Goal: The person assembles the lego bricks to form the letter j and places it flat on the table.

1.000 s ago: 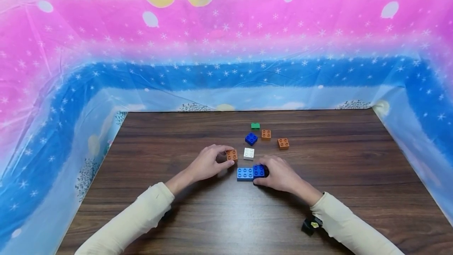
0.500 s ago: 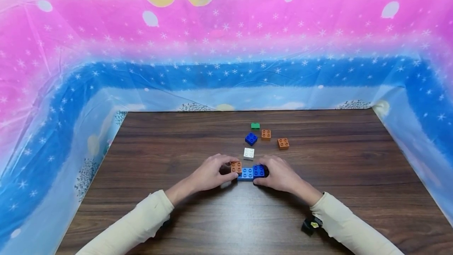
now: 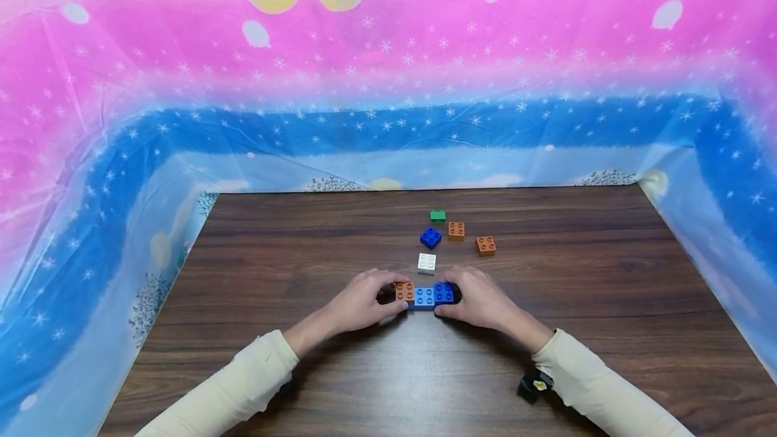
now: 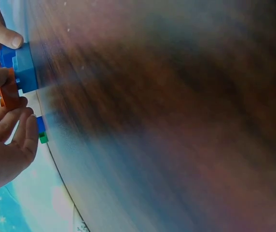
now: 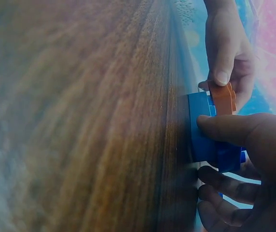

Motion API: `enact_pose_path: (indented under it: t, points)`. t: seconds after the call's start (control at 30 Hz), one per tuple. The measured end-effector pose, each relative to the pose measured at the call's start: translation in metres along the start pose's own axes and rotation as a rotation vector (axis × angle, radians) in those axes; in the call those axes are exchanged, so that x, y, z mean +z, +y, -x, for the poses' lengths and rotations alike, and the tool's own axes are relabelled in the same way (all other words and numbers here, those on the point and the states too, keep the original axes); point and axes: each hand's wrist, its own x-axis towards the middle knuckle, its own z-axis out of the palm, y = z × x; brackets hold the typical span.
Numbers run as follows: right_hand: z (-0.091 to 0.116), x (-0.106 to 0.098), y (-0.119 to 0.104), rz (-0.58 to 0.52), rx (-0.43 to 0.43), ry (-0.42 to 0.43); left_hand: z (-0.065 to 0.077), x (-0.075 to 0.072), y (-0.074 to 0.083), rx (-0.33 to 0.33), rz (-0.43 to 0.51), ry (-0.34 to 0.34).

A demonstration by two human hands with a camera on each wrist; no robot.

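My left hand pinches an orange brick between thumb and fingers. That brick sits over the left end of a longer light blue brick; in the right wrist view it looks slightly tilted, and I cannot tell whether it is fully seated. A dark blue brick is stacked on the light blue one's right end. My right hand grips this right end, its thumb against the light blue brick's side. Just behind the joined bricks lies a white brick.
Farther back on the wooden table lie a second dark blue brick, a green brick and two orange bricks, one nearer the middle, another to the right. A patterned cloth surrounds the table's back and sides.
My left hand has carried the orange brick right and toward me, onto the light blue brick's left end, then slightly lower. My right hand has held its place.
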Motion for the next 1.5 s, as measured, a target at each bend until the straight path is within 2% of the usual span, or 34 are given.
enact_pose_path:
  t: [0.3, 0.67, 1.5]
  points:
    - [0.0003, 0.0001, -0.0007, -0.008, 0.011, -0.005, -0.0023, -0.0002, 0.0004, 0.048, -0.026, 0.010]
    - [0.0000, 0.0010, -0.0004, -0.010, 0.015, 0.000, -0.0041, -0.0013, 0.0011, 0.071, -0.050, 0.013]
    - [-0.0003, 0.0026, -0.0001, -0.015, 0.004, 0.015, -0.0081, -0.0039, 0.0043, -0.006, 0.021, -0.025]
